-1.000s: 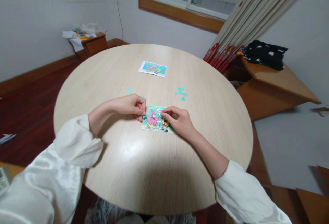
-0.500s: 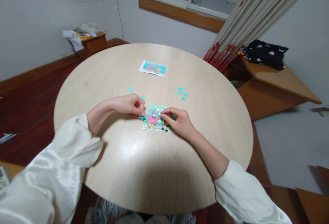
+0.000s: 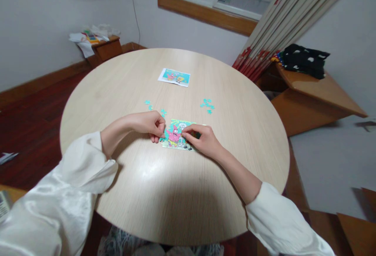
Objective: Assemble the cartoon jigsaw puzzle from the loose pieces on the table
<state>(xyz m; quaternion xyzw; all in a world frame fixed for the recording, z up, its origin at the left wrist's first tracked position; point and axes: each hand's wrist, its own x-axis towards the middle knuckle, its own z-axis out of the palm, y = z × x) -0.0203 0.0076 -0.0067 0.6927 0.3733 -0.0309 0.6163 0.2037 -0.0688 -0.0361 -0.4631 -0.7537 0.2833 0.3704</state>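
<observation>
A partly joined cartoon jigsaw puzzle (image 3: 174, 137), with a pink starfish figure and a pale figure, lies flat on the round table. My left hand (image 3: 154, 126) is closed in a pinch at its left edge, fingertips on a small teal puzzle piece (image 3: 161, 140) mostly hidden beneath them. Over the right part of the puzzle, my right hand (image 3: 202, 140) is pinched, thumb and forefinger close to the pale figure. Whatever lies between those fingertips is too small to make out. This hand hides the puzzle's right side.
Loose teal pieces (image 3: 163, 112) lie beyond my left hand, and a cluster of several pieces (image 3: 207, 104) sits further right. A reference picture (image 3: 175, 77) rests toward the far side of the wooden table (image 3: 141, 193).
My left hand has moved slightly down and closer against the puzzle's left edge, its lower fingers now showing. My right fingertips have shifted slightly left and down.
</observation>
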